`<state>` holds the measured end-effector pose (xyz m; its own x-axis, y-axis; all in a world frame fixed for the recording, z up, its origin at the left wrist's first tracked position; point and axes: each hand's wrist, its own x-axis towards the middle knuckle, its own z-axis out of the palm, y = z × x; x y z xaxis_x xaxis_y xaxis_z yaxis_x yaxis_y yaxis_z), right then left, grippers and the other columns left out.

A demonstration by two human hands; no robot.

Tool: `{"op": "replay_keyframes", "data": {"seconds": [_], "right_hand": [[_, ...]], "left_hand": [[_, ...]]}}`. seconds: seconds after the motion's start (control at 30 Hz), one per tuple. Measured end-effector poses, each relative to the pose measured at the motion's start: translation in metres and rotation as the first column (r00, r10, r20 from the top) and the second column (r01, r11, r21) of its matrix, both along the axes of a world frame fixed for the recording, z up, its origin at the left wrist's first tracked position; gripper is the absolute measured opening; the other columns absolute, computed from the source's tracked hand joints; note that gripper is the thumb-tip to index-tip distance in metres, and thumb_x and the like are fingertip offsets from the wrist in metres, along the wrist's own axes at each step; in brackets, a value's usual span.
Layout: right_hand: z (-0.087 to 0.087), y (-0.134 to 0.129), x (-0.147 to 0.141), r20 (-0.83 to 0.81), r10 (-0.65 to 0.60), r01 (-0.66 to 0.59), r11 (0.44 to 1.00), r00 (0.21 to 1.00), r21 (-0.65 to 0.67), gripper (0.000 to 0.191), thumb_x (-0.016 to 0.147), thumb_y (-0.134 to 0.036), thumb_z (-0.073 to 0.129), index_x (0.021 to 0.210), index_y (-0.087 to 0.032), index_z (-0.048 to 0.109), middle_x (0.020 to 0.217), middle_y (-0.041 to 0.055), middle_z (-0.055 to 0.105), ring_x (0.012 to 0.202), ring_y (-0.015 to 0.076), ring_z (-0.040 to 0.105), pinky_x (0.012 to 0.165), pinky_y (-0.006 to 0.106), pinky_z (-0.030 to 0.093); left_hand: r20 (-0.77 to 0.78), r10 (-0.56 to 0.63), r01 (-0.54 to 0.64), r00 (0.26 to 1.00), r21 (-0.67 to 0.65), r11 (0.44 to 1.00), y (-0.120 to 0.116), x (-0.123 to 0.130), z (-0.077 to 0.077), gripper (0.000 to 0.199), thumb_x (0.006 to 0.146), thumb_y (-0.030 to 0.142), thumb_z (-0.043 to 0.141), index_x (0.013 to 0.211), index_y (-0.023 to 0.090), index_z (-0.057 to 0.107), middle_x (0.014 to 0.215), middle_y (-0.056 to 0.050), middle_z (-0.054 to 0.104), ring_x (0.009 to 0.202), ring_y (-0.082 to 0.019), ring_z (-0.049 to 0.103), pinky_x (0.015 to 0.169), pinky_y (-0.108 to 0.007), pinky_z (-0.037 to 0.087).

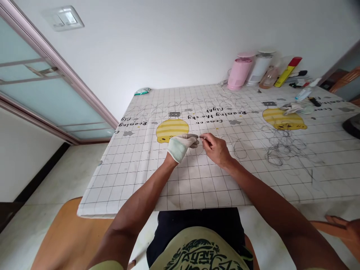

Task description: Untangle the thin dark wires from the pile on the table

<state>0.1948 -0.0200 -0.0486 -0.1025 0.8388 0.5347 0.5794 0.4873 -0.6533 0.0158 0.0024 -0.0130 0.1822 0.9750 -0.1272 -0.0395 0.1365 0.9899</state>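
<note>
Two hands: gloved left (180, 147), bare right (216, 149), pinch strand (203, 138) above "Roaming" tablecloth (197, 187).

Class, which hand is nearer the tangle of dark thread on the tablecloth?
Right. The right hand lies to the left of the tangle of dark thread, and the gloved left hand is farther left, beyond it.

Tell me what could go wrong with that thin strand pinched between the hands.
The thin dark strand could slip from the bare right hand and be hard to find among the tangled dark wires on the white grid-printed tablecloth. Its end may also prick the bare fingertips, since only the white-gloved left hand is covered.
</note>
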Motion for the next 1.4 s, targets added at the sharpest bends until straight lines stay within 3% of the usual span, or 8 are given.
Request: {"op": "replay_keyframes", "data": {"seconds": [0.13,0.27,0.43,0.63,0.93,1.17,1.4], "right_hand": [[0.006,-0.002,-0.005,-0.187,0.042,-0.071,0.986,0.981,-0.15,0.02,0.098,-0.039,0.063,0.114,-0.026,0.064,0.073,-0.0016,0.067,0.06,0.0162,0.062,0.062,0.03,0.05],[0.01,-0.002,-0.009,-0.314,-0.014,-0.063,0.97,0.949,-0.234,0.02,0.094,-0.043,0.068,0.1,-0.024,0.068,0.073,-0.0003,0.069,0.058,0.0163,0.064,0.055,0.03,0.051],[0.011,-0.003,-0.01,-0.293,-0.104,0.032,0.971,0.95,-0.238,0.022,0.092,-0.044,0.068,0.086,-0.022,0.071,0.063,-0.0005,0.066,0.052,0.0156,0.06,0.052,0.029,0.05],[0.011,-0.004,-0.009,-0.285,-0.066,-0.023,0.955,0.956,-0.295,0.019,0.092,-0.038,0.064,0.093,-0.022,0.074,0.067,0.0007,0.069,0.056,0.017,0.062,0.055,0.031,0.05],[0.0,0.003,-0.013,-0.136,-0.168,0.154,0.982,0.976,-0.112,0.013,0.091,-0.028,0.06,0.083,-0.022,0.068,0.079,0.0028,0.073,0.064,0.0169,0.062,0.061,0.031,0.046],[-0.005,0.005,-0.018,-0.072,-0.182,0.182,0.983,0.981,-0.006,0.015,0.094,-0.024,0.057,0.08,-0.022,0.062,0.076,0.0023,0.069,0.064,0.0168,0.058,0.062,0.031,0.042],[-0.002,0.005,-0.018,-0.08,-0.137,0.135,0.99,0.987,-0.037,0.013,0.093,-0.025,0.057,0.082,-0.023,0.064,0.077,0.0023,0.071,0.066,0.0174,0.06,0.061,0.031,0.044]], "left_hand": [[-0.017,0.061,-0.06,0.998,0.003,0.998,0.003,-0.004,0.001,0.015,0.087,0.02,0.068,0.096,0.012,0.077,0.084,-0.008,0.078,0.076,-0.018,0.074,0.082,-0.033,0.06],[-0.071,0.083,-0.08,0.994,0.045,0.996,0.0,-0.007,0.007,0.018,0.088,0.021,0.066,0.097,0.012,0.077,0.085,-0.008,0.079,0.075,-0.017,0.072,0.081,-0.032,0.059],[-0.19,0.023,-0.009,0.982,0.072,0.997,0.001,-0.009,0.005,0.021,0.089,0.024,0.063,0.101,0.014,0.078,0.083,-0.005,0.078,0.071,-0.014,0.069,0.075,-0.027,0.056],[-0.307,0.023,0.023,0.952,0.144,0.989,0.003,-0.013,0.0,0.027,0.09,0.026,0.058,0.104,0.016,0.078,0.083,-0.003,0.076,0.071,-0.013,0.066,0.069,-0.024,0.052],[-0.489,-0.085,0.157,0.868,0.108,0.982,0.002,-0.01,-0.002,0.048,0.086,0.02,0.055,0.129,0.021,0.076,0.078,0.0,0.075,0.077,-0.017,0.067,0.072,-0.026,0.051],[-0.569,-0.121,0.277,0.813,0.195,0.941,0.003,-0.015,0.0,0.043,0.085,0.018,0.056,0.12,0.022,0.082,0.08,-0.003,0.076,0.08,-0.019,0.067,0.071,-0.026,0.049],[-0.589,-0.171,0.316,0.79,0.153,0.936,0.01,-0.031,0.012,0.041,0.087,0.02,0.054,0.116,0.022,0.082,0.084,-0.002,0.078,0.084,-0.019,0.069,0.07,-0.026,0.051]]}}
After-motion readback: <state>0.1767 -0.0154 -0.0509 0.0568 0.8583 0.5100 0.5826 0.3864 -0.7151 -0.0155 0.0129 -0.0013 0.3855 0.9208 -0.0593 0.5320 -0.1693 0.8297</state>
